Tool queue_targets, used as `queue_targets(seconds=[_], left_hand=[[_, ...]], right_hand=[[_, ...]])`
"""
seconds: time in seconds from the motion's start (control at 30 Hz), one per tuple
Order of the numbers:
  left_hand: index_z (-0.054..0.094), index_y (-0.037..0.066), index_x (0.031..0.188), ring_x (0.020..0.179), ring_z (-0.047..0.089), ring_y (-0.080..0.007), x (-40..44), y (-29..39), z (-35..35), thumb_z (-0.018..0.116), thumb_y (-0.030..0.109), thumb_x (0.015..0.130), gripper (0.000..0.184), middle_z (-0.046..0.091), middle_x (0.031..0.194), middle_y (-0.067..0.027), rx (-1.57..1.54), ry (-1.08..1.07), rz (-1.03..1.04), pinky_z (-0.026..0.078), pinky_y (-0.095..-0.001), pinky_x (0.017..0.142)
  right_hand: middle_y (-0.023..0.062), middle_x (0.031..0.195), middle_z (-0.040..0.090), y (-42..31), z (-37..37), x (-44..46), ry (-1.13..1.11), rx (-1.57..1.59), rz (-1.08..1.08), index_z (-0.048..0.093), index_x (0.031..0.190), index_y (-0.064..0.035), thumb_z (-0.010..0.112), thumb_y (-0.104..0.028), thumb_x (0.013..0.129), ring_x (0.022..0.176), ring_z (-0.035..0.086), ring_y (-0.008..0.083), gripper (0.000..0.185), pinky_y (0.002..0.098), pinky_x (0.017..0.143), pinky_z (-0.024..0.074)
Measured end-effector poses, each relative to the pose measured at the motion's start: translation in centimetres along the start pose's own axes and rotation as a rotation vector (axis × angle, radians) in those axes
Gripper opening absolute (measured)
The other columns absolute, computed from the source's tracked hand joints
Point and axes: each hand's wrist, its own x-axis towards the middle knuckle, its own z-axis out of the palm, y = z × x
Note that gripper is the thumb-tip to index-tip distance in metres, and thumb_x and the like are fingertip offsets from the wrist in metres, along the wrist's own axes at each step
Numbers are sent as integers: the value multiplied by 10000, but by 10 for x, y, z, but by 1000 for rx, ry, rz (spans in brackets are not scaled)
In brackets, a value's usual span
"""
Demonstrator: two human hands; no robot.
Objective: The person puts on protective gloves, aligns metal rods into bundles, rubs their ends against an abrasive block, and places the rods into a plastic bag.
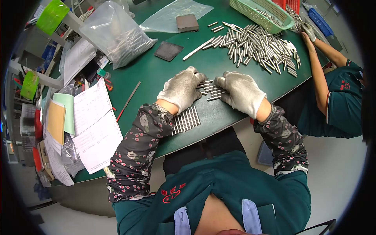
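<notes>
Several short metal pins [211, 90] lie side by side between my two gloved hands. My left hand [182, 89], in a grey-white work glove, has its fingers curled in against the pins' left ends. From the other side, my right hand [241, 92], gloved the same way, is closed about their right ends; its fingertips are partly hidden. Just below my left wrist, a neat row of metal pins [188, 120] rests on the green tabletop. Beyond my right hand spreads a large loose heap of similar pins [254, 47].
A light green basket [254, 17] with pins stands at the back. A flat metal strip [198, 48] and dark square pads [168, 51] lie beyond my hands. At left are a plastic bag of pins [121, 39] and papers [96, 129]. A co-worker's arm [319, 70] reaches in from the right.
</notes>
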Motion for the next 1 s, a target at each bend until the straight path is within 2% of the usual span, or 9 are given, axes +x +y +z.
queue_targets(seconds=[0.13,0.27,0.4,0.6,0.7,0.8,1.0], left_hand=[[647,141,1150,1099,600,-274,-11,-2,2,726,131,794,365,581,1181,-70,-4,-1,27,512,-387,912],[665,140,1104,1060,613,-283,-13,-11,8,725,117,795,316,596,1146,-75,24,38,122,522,-395,875],[684,120,1041,1015,626,-308,-11,-19,15,724,99,790,255,623,1077,-96,30,66,280,528,-403,842],[690,107,1024,1017,621,-326,-11,-14,21,734,85,775,254,629,1061,-117,5,86,443,522,-408,853],[685,92,1028,1045,610,-319,-12,-8,14,744,96,771,264,621,1081,-113,-92,16,336,514,-405,881],[679,85,1039,1070,599,-309,-11,-1,9,758,117,770,282,600,1108,-108,-23,-44,268,507,-398,900],[660,95,1042,1019,610,-315,2,9,-4,764,152,785,283,568,1066,-99,12,-204,184,508,-406,875]], right_hand=[[125,898,613,-7,-4,-21,12,27,18,615,990,-73,652,-125,759,915,625,332,239,451,771,510],[119,908,613,-4,-7,-31,-14,10,143,657,1009,-91,684,-179,756,945,621,323,269,455,786,513],[148,929,615,-2,-5,-28,81,-2,188,684,909,-61,705,-232,739,961,620,337,242,454,797,516],[176,911,634,-22,-1,-12,8,13,339,656,904,-19,682,-292,754,929,641,354,312,472,792,515],[179,915,639,-27,2,-12,-7,3,347,654,899,-18,688,-318,756,913,653,360,334,468,794,519],[175,913,638,-27,3,-13,4,24,353,653,895,-20,689,-324,757,915,653,358,335,469,795,522],[172,915,635,-26,6,-15,31,31,352,654,897,-28,691,-327,758,914,654,357,332,471,794,526]])
